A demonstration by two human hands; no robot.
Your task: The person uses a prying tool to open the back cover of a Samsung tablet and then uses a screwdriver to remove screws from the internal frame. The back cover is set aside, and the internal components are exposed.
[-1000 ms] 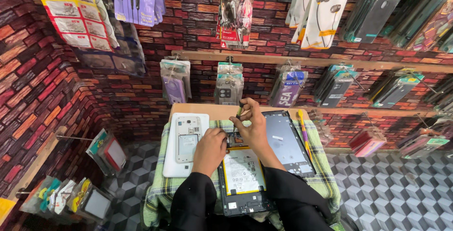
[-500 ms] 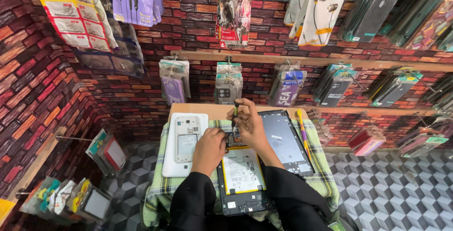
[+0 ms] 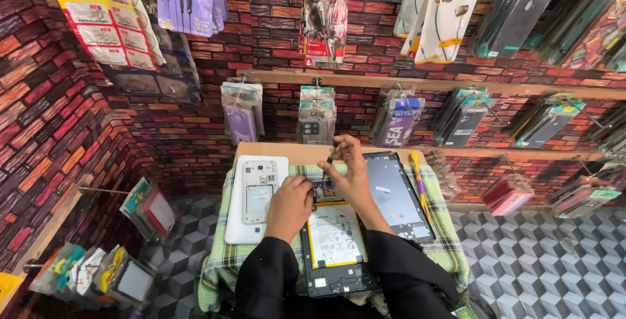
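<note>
An opened tablet (image 3: 336, 247) with a white battery lies on a green checked cloth (image 3: 218, 263) on a small table. My left hand (image 3: 289, 207) presses on the tablet's upper left part, fingers bent. My right hand (image 3: 347, 170) holds a thin screwdriver (image 3: 330, 156) upright over the tablet's top circuit area. A detached black screen panel (image 3: 396, 195) lies to the right of the tablet. A white back cover (image 3: 238, 218) with a small opened phone (image 3: 259, 190) on it lies to the left.
A yellow and pink tool (image 3: 418, 175) lies along the screen panel's right edge. Brick-pattern walls carry packaged phone cases (image 3: 316, 122) and earphones (image 3: 443, 12) on hooks. More packets (image 3: 98, 273) hang at lower left. The floor has grey cube-pattern tiles (image 3: 541, 260).
My right hand has shifted slightly with the screwdriver over the tablet's top end. My left hand stays put.
</note>
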